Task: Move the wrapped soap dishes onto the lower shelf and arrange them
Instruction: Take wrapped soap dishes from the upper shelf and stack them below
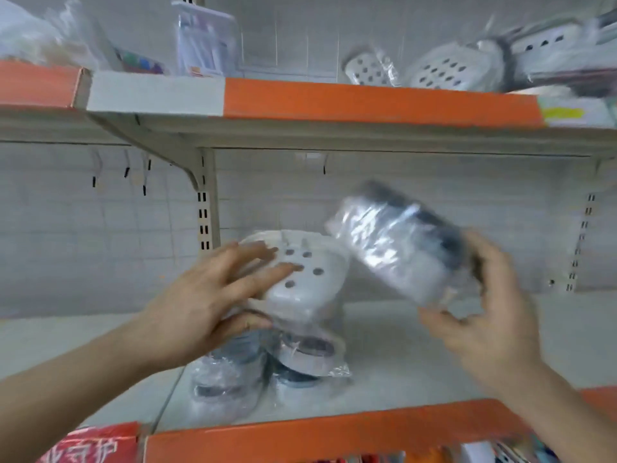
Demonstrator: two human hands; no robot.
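Our right hand (pixel 480 315) grasps the grey-and-white plastic-wrapped soap dish (pixel 400 245), tilted toward frame upper left, just right of the white perforated wrapped dish (pixel 300 279) our left hand (pixel 213 295) clasps.

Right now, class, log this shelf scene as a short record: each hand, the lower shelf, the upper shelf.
left hand: holds white holed soap dish atop the pile
right hand: holds wrapped dish, tilted, in the air
lower shelf: wrapped dishes piled
upper shelf: more wrapped dishes at right
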